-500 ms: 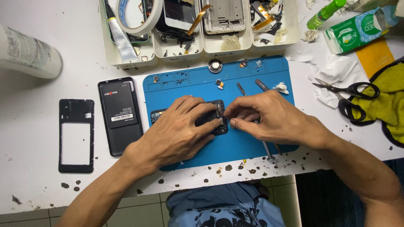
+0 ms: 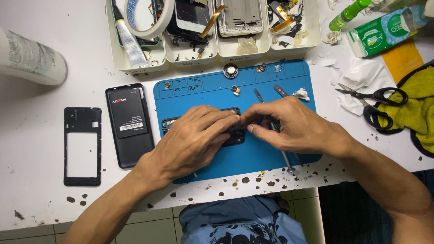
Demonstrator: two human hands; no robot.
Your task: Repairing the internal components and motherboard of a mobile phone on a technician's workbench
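I see one frame (image 2: pixel 82 146) and one black back cover (image 2: pixel 129 124) near the desk's left edge. My left hand (image 2: pixel 192 142) presses curled fingers on the dismantled phone (image 2: pixel 233 134) mid-mat (image 2: pixel 212 88); my right hand (image 2: pixel 294 126) pinches its right end. One pair of scissors (image 2: pixel 373 101) lies toward the right edge.

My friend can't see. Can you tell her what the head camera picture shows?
Two bare hands, left hand and right hand, press on a small dark opened phone lying on a blue rubber work mat. A black battery and black plastic phone frame lie left; black-handled scissors right.
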